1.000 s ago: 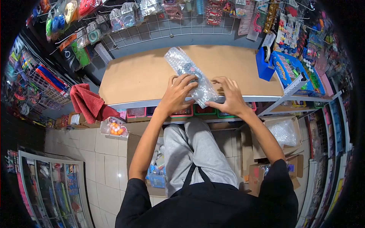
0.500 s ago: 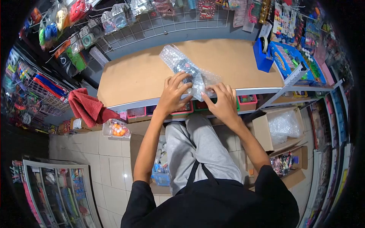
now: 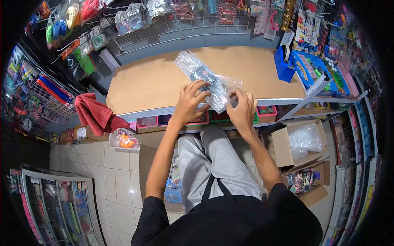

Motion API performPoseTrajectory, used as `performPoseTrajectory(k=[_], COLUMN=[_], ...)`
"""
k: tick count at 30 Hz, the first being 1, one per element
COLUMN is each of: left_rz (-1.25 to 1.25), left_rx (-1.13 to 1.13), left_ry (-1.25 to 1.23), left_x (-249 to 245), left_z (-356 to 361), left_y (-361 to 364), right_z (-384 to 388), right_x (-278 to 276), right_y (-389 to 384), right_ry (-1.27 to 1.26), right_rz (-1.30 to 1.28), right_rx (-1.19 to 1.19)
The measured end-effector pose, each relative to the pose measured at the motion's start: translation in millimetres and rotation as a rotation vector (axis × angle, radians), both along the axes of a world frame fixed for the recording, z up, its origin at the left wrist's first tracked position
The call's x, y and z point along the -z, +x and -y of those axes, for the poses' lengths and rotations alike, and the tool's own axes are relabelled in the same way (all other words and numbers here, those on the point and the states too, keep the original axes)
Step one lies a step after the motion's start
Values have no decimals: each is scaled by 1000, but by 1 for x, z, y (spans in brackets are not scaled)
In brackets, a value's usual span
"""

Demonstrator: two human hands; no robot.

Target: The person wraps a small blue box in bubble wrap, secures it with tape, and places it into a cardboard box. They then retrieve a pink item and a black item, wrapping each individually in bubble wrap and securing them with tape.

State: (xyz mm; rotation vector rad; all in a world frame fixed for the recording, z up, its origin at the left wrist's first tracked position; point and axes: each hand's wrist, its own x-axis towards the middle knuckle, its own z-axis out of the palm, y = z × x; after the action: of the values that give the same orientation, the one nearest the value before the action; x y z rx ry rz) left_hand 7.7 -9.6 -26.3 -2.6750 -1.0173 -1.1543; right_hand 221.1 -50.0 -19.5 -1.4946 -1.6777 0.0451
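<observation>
A sheet of clear bubble wrap [image 3: 187, 61] lies slantwise across the front of the tan tabletop, wrapped around a dark item [image 3: 204, 74] with a small reddish spot. The plastic blurs what kind of item it is. My left hand [image 3: 189, 102] grips the wrap's left side, its curled fingertips over the bundle and its thumb at the near end. At the right side, my right hand [image 3: 243, 108] has thumb and index finger bent together in a pinch at the wrap's edge. The near end of the wrap hangs slightly over the table's front edge.
A blue tape dispenser [image 3: 284, 65] and a blue box of small goods [image 3: 303, 69] stand at the table's right end. A red cloth [image 3: 95, 112] hangs at the left corner. Cartons [image 3: 283, 143] sit on the floor at right, one with more bubble wrap [image 3: 305, 139].
My right thumb has drawn back from the near end of the wrap toward the right index finger. The near end now lies more exposed. My left hand has barely moved.
</observation>
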Motion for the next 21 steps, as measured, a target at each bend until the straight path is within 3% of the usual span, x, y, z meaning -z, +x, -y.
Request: performPoseTrajectory(k=[2, 6, 12, 15, 16, 19, 21], left_rz=[-5, -51, -144, -133, -133, -153, -169], left_rx=[-12, -60, -100, -101, -100, -99, -75], left_ry=[8, 11, 98, 107, 112, 119, 109], left_x=[2, 0, 7, 8, 8, 8, 4], left_z=[1, 3, -2, -4, -5, -4, -2], left_y=[0, 5, 10, 10, 11, 12, 14], right_z=[0, -6, -10, -17, -22, -27, -27], right_x=[-2, 1, 14, 6, 4, 9, 11], right_y=[3, 12, 34, 33, 31, 38, 40], right_ry=[125, 249, 182, 258, 240, -208, -119], right_rz=[48, 121, 238, -95, -314, -722, -409], right_rx=[55, -65, -102, -128, -170, -379, -387])
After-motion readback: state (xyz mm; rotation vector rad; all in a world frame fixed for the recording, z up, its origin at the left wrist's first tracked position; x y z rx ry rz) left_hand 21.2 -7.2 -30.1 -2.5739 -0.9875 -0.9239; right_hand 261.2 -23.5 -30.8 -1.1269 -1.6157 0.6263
